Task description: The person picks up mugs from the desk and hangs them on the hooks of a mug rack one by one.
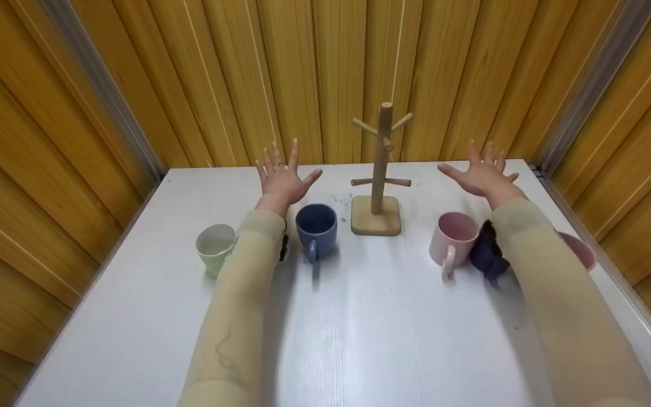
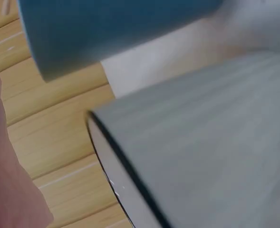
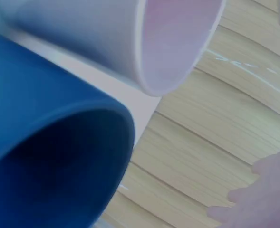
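My left hand point(image 1: 285, 183) is raised above the back of the table, fingers spread, holding nothing. Nearest it in the head view is a blue mug point(image 1: 317, 229); a pale green mug point(image 1: 214, 249) stands left of the forearm. A grey mug with a dark rim point(image 2: 201, 133) fills much of the left wrist view, mostly hidden by the arm from above. My right hand point(image 1: 485, 178) is likewise spread and empty. Below it stand a pink mug point(image 1: 453, 240) and a dark blue mug point(image 3: 59, 118), partly covered by the sleeve.
Between the hands stands a wooden mug tree point(image 1: 379, 164) with bare pegs on a square base. Another pink mug point(image 1: 580, 251) shows partly beyond the right forearm. The white table point(image 1: 359, 339) meets wood-look panels point(image 1: 291, 85) at the back and sides.
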The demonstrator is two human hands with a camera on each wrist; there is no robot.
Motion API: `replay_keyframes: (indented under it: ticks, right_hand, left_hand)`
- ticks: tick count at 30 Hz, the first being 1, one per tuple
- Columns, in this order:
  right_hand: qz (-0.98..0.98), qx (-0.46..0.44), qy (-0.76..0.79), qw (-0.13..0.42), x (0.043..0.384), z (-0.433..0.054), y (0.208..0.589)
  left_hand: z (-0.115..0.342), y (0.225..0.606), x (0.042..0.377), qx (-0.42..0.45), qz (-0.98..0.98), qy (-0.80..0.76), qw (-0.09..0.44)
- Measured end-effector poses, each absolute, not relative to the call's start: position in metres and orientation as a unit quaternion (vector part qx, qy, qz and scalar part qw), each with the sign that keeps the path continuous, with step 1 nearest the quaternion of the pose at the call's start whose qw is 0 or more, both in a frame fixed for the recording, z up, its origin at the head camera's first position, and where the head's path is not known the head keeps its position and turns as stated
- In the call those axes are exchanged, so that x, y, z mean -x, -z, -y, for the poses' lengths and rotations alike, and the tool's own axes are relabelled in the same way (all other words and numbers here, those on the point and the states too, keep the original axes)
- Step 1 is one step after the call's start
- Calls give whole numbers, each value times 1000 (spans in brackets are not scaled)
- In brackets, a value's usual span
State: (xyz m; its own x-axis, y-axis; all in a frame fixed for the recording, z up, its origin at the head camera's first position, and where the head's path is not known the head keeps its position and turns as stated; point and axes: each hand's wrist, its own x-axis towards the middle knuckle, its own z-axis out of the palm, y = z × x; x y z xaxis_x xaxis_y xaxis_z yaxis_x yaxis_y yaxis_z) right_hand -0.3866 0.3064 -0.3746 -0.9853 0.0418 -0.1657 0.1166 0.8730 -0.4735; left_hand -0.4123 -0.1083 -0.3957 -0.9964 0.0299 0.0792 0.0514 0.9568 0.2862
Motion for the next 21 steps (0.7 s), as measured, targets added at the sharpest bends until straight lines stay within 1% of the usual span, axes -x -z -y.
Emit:
replay_keyframes:
  ticks: [6, 11, 15, 21]
  right_hand:
    - [-963, -25, 253, 91, 377, -308, 368]
    - [-963, 1, 252, 100, 365, -308, 361]
    - [-961, 31, 254, 106, 352, -309, 361]
    - [-954, 98, 264, 98, 328, -313, 366]
  left_hand:
    - [95, 391, 405, 27, 977, 209, 33]
    - [82, 386, 392, 25, 965, 260, 28]
    - [69, 383, 374, 42, 946, 320, 39]
    - [46, 386, 334, 120, 891, 432, 64]
